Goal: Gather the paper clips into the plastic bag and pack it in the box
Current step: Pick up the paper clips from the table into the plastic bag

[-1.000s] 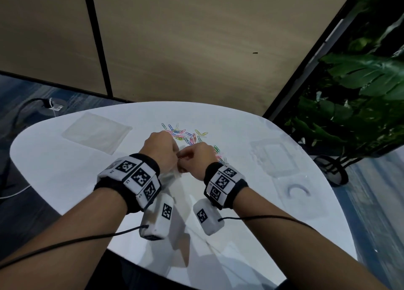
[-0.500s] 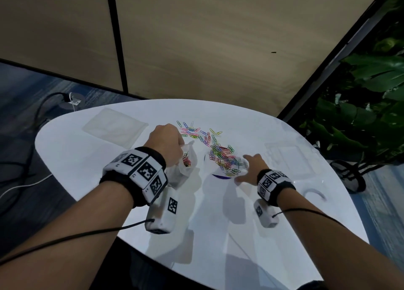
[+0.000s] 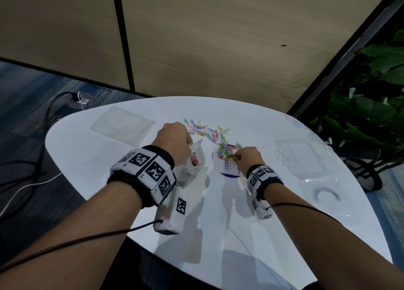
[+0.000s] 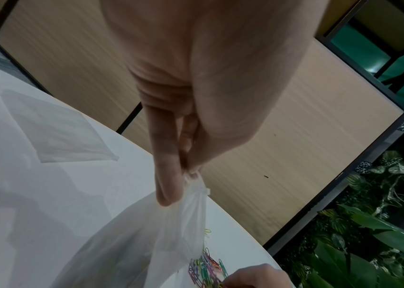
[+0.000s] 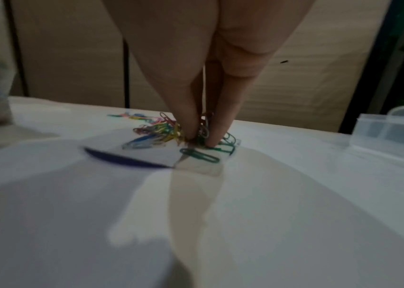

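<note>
A: Item one, left hand [image 3: 175, 142]?
B: Sitting centre-left of the head view, its grip pinching the top edge of the clear plastic bag [image 3: 194, 160]. The bag is hanging open onto the white desk [image 3: 251, 213], some coloured clips already lying inside.

A: Item two, right hand [image 3: 249, 157]?
B: Reaching right of centre, fingertips [image 5: 192, 134] pressing down into the pile of coloured paper clips [image 3: 225, 150], thumb and fingers closing together on a few of them.

A: The clips themselves?
B: Lying scattered mid-frame, trailing from above the left hand down to the right hand; one green clip [image 5: 199, 155] is lying just in front of the fingertips.

A: The box?
B: A clear plastic box [image 3: 301, 156] is sitting at the right of the frame, apart from the pile. A flat clear bag [image 3: 122, 125] is lying at upper left.
</note>
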Motion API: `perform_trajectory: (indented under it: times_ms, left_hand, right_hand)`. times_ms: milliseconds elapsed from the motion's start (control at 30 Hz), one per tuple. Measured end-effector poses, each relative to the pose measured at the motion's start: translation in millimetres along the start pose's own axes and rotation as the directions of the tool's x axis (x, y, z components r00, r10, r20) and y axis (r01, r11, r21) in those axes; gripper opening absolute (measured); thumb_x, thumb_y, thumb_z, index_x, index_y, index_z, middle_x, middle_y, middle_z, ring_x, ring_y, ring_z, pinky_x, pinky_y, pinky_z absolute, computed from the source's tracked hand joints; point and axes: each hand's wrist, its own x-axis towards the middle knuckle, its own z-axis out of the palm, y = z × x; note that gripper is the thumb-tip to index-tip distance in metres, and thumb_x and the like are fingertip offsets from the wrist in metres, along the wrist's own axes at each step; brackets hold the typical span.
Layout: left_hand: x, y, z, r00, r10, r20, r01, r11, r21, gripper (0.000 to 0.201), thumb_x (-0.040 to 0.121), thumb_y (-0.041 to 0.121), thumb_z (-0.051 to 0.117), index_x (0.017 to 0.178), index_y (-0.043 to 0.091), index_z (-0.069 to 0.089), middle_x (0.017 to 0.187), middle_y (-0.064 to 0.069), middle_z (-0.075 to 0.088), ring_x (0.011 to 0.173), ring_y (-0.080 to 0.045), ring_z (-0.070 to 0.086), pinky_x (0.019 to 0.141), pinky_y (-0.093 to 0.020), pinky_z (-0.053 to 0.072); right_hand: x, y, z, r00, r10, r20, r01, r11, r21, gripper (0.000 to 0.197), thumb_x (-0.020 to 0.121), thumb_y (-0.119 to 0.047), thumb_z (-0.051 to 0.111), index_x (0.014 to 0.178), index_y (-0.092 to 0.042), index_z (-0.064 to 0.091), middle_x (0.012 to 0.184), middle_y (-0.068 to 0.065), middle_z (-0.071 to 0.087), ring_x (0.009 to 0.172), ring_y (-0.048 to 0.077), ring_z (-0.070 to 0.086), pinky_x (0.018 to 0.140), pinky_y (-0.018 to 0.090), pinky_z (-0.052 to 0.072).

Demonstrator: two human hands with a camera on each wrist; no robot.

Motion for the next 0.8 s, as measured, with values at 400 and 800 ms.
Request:
perform_trajectory:
  times_ms: [400,800]
  left_hand:
    - [1,8,8,0.999,-0.036,0.018,0.035,0.999,0.039,0.025,0.088,0.001,0.059,0.106,0.005,0.076,0.103,-0.016,0.076,0.093,-0.033,0.075,0.088,-0.04,0.062]
    - [4,10,19,1.0,-0.029,-0.003,0.029,0.999,0.02,0.018,0.087,0.005,0.065,0.097,0.007,0.079,0.097,-0.017,0.077,0.09,-0.035,0.075,0.087,-0.041,0.062]
  right_hand:
    - [-22,-2,-55,0.968,0.125,0.217,-0.236,0.165,0.958,0.02,0.081,0.006,0.072,0.1,0.007,0.069,0.092,0.023,0.072,0.08,0.029,0.072,0.081,0.031,0.061]
    - [-68,-93,-43,0.953,-0.176,0.246,-0.179,0.329,0.927,0.022,0.077,0.013,0.069,0.081,-0.008,0.074,0.078,0.009,0.072,0.068,0.018,0.07,0.075,0.029,0.061]
